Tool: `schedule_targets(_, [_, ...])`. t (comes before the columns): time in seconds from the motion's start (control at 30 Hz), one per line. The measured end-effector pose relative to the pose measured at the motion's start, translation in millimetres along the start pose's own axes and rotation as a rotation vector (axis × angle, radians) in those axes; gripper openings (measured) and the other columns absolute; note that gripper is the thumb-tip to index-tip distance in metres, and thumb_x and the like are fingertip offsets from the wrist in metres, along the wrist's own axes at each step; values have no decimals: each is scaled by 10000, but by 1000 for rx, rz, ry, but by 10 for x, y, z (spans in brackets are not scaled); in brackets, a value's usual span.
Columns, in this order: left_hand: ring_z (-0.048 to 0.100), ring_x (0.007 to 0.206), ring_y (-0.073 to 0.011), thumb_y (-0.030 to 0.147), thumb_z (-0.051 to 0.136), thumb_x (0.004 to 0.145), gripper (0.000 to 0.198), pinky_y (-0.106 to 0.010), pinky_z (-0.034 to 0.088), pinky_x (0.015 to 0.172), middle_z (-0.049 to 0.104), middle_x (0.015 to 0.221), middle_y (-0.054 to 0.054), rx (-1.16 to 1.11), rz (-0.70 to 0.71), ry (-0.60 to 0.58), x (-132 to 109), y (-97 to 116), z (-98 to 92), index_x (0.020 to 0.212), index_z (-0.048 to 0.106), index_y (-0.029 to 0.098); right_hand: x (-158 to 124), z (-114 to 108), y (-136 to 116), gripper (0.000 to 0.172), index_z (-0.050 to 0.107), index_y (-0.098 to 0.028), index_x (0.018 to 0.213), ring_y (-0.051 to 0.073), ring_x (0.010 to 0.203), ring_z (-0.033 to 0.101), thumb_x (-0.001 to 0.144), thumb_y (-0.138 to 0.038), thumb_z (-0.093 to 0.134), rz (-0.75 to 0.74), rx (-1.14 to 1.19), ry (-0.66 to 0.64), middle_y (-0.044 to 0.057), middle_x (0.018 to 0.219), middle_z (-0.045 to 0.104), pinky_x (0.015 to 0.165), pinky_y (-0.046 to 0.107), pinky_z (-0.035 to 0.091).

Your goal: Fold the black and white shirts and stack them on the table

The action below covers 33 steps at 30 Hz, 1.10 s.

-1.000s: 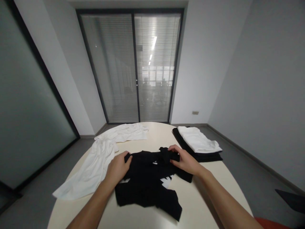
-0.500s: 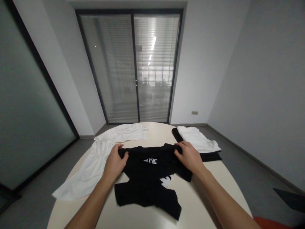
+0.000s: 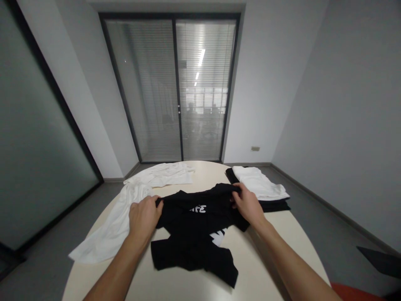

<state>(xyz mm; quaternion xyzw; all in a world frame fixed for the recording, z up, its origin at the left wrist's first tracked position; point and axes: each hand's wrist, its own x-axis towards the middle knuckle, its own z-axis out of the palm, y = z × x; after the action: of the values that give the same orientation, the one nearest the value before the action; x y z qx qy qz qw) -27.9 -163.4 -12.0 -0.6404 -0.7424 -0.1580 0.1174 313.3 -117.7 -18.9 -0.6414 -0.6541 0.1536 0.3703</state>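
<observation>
No readable word or number anywhere in view. Centre of frame, across the black shirt (image 3: 188,228) I am gripping: a short white print (image 3: 202,208), its curved strokes crowded and cut into by the creased cloth, so I can make out no single character. Lower and slightly right, at the same garment's side, a jagged white patch (image 3: 217,238), partly covered; lettering or drawing, I cannot tell which.

Left fingers (image 3: 159,207) and right fingers (image 3: 240,189) pinch, arms (image 3: 291,259) outstretched.
</observation>
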Motion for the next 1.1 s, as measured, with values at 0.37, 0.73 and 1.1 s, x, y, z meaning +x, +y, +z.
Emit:
schedule_targets(0.37, [722,826,-242,391,545,846,304,-285,521,672,759,924,-67,-870,-121,-35,66,23,312,1063,665,214,131,306,216,431,378,-240,1323,213,895,705,930,-394,466,-78,392,-36,68,1040,677,777,379,592])
schedule_targets(0.73, [650,1162,-226,248,577,871,371,-378,522,989,674,1224,-133,-1253,-162,150,600,185,373,1231,513,188,480,456,62,751,154,-192,1555,276,1141,626,908,-270,528,-301,117,-118,160,1272,610,1029,491,457])
schedule_targets(1.1, [274,1480,-313,280,643,831,946,-496,237,1194,356,1545,-171,-767,240,-60,896,201,727,1588,82,197,900,652,127,1050,-67,-128,1592,317,1439,363,798,-165,618,-356,-76,-241,242,1540,378,1149,495,329])
